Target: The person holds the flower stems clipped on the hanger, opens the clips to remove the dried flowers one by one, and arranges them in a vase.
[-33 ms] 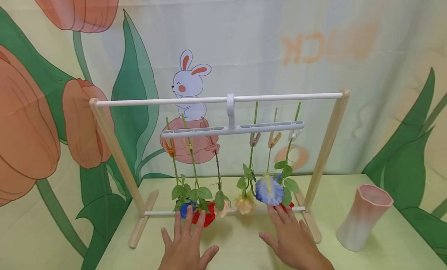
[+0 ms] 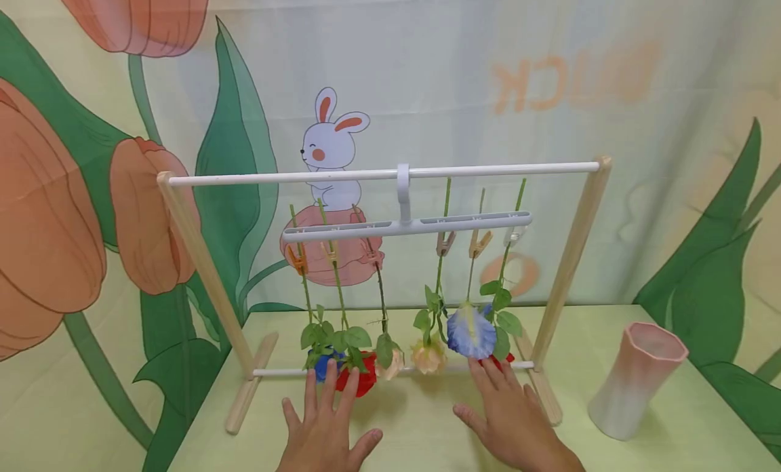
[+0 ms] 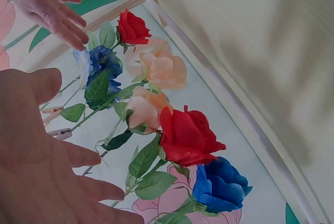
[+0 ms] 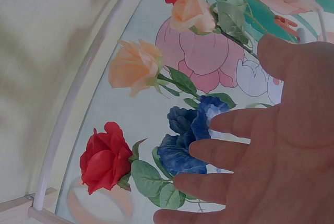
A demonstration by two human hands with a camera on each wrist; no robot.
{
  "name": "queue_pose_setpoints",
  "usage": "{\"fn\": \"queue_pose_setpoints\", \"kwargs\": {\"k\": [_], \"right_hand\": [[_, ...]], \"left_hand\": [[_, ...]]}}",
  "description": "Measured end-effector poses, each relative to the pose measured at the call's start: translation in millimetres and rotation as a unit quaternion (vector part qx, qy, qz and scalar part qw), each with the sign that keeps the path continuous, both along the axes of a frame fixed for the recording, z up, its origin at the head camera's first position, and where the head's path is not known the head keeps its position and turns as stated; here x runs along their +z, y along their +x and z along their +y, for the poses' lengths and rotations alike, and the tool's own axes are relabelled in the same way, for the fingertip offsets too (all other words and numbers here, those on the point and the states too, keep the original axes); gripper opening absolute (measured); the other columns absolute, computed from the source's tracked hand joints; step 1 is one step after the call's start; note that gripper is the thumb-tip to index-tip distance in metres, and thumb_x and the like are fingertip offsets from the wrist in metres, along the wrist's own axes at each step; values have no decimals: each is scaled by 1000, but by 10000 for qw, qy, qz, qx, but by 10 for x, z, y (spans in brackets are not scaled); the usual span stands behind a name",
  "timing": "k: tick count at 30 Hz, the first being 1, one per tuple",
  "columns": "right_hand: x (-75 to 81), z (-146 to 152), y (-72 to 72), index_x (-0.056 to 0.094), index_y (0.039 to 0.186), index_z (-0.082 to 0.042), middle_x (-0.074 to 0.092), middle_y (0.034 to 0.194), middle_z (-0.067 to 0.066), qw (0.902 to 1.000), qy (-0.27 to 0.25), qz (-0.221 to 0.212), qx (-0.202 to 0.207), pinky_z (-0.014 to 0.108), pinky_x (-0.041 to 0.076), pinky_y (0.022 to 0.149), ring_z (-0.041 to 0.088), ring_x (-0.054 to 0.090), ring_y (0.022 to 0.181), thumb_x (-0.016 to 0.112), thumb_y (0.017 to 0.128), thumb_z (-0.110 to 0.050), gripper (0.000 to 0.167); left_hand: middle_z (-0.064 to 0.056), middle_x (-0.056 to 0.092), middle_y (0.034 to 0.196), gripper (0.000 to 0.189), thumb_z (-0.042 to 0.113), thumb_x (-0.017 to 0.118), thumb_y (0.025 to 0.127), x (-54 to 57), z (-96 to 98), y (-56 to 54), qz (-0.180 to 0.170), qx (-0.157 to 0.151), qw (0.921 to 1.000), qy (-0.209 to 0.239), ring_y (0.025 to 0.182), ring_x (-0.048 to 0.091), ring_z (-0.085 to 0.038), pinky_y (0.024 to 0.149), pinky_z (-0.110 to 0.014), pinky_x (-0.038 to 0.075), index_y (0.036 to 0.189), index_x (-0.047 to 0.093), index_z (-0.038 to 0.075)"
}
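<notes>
My left hand is spread with straight fingers and holds nothing. In the head view its fingertips overlap a blue rose and a red rose. My right hand, also spread and holding nothing, has fingertips just below a pale blue flower, partly covering another red rose. Between the hands hang two peach roses, one paler and one yellower. All the flowers dangle upside down, their stems clipped by small clothespins to a grey hanger.
The hanger hooks over the white top bar of a wooden-legged rack, which stands on a pale green table. A pink-and-white vase is at the right. Behind hangs a printed curtain with tulips and a rabbit.
</notes>
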State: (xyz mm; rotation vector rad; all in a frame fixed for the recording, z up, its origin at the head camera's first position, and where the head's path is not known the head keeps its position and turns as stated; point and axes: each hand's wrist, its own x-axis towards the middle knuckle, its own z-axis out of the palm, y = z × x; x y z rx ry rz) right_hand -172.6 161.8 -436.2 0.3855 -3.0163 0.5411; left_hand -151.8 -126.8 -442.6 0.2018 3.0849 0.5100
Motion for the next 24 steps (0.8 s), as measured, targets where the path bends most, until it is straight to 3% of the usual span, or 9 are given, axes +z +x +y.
{"fn": "queue_pose_setpoints", "kwargs": {"k": [8, 14, 18, 21, 24], "right_hand": [[44, -35, 30, 38, 156, -6, 41, 159, 23, 9989, -260, -379, 93, 75, 36, 104, 54, 36, 145, 60, 96, -57, 81], [58, -81, 74, 39, 156, -6, 41, 158, 24, 9991, -359, -222, 91, 72, 38, 106, 54, 37, 144, 60, 96, -58, 82], [55, -131, 90, 38, 156, -5, 38, 159, 27, 9980, -420, -478, -10, 73, 38, 105, 55, 34, 145, 62, 95, -57, 83], [74, -182, 96, 40, 155, -6, 40, 159, 25, 9974, -431, -570, -69, 72, 40, 104, 52, 36, 145, 64, 94, -57, 83], [121, -250, 90, 46, 151, -5, 48, 154, 19, 9979, -543, -340, -62, 66, 43, 105, 45, 45, 142, 66, 93, -55, 79]], "left_hand": [[-20, 18, 169, 94, 71, 60, 88, 52, -74, 23, 107, 67, 9999, 0, 152, 12, -57, 102, -90, 11, 160, 31, 18], [-21, 19, 169, 93, 67, 63, 89, 110, -133, 54, 419, 129, 9990, 42, 151, 15, -58, 100, -91, 14, 161, 29, 19], [-22, 18, 169, 93, 67, 63, 89, 134, -163, 58, 344, 181, 9992, 41, 150, 15, -59, 100, -91, 16, 161, 29, 17], [-23, 16, 169, 94, 65, 62, 90, 194, -215, 12, 311, 409, 9985, 209, 151, 14, -59, 101, -90, 16, 161, 27, 15], [-24, 15, 169, 91, 58, 62, 94, 287, -305, -72, 473, 740, 9947, 543, 152, 14, -57, 105, -86, 19, 162, 24, 12]]}}
